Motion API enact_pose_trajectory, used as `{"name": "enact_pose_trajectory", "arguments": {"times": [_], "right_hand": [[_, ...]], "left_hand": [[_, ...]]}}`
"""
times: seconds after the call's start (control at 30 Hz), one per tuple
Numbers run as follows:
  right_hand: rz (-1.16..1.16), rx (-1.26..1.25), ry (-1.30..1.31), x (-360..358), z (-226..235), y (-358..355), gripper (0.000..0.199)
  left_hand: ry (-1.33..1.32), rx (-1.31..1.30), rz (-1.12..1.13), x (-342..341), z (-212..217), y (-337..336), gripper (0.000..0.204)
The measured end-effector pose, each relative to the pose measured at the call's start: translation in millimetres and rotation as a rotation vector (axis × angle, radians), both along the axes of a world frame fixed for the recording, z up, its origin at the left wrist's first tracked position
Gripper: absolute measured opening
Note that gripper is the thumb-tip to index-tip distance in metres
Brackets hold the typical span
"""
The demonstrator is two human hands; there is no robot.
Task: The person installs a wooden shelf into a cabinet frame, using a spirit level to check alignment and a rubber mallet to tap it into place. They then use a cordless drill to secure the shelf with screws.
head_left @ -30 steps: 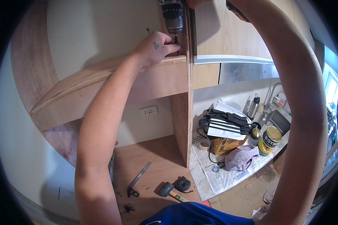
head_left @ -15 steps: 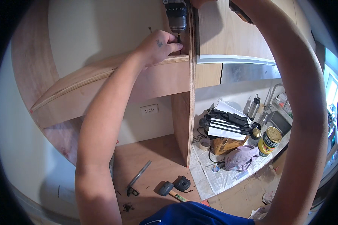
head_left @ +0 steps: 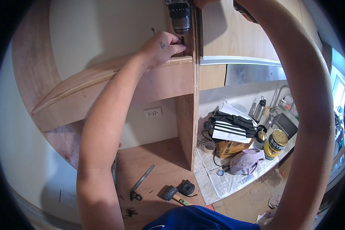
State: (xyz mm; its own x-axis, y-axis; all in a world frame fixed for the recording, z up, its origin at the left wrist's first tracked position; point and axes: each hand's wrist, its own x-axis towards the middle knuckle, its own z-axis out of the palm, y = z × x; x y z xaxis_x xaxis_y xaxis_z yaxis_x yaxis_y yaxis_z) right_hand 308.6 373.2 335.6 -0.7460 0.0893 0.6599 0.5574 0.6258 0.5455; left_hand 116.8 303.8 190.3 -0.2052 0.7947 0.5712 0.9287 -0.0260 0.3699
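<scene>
A power drill (head_left: pixel 179 17) points straight down at the top edge, its body partly cut off. Beneath its chuck a thin dark screw (head_left: pixel 183 45) stands upright on the wooden shelf (head_left: pixel 142 78), at the shelf's right end by an upright plywood panel (head_left: pixel 196 115). My left hand (head_left: pixel 163 48) pinches this screw between thumb and fingers, just below the bit. Up beside the drill, my right hand (head_left: pixel 207 3) is closed around its grip; most of that hand lies beyond the picture's edge.
Below lie a combination square (head_left: pixel 142 182), a mallet (head_left: pixel 170 193), a tape measure (head_left: pixel 186 187) and loose screws (head_left: pixel 131 212). On the right, a paper-covered counter (head_left: pixel 222 188) carries a tin can (head_left: pixel 276 143), tape roll (head_left: pixel 209 147), bottle (head_left: pixel 259 110) and cloth bag (head_left: pixel 246 161). Cabinets (head_left: pixel 237 34) hang above.
</scene>
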Motion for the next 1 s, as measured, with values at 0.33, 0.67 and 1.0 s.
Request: {"name": "enact_pose_trajectory", "arguments": {"times": [0.33, 0.67, 1.0], "right_hand": [[-0.004, 0.028, -0.003, -0.8, 1.4, 2.9, 0.048], [-0.023, 0.006, -0.025, -2.9, 2.5, 3.8, 0.046], [-0.018, 0.023, -0.006, -3.8, 2.6, 4.6, 0.049]], "left_hand": [[-0.025, 0.007, -0.011, 2.1, -0.4, -2.5, 0.027], [-0.019, 0.008, -0.031, -0.1, -1.8, 1.2, 0.028], [-0.044, -0.01, -0.014, 3.4, 0.2, -1.9, 0.03]]}}
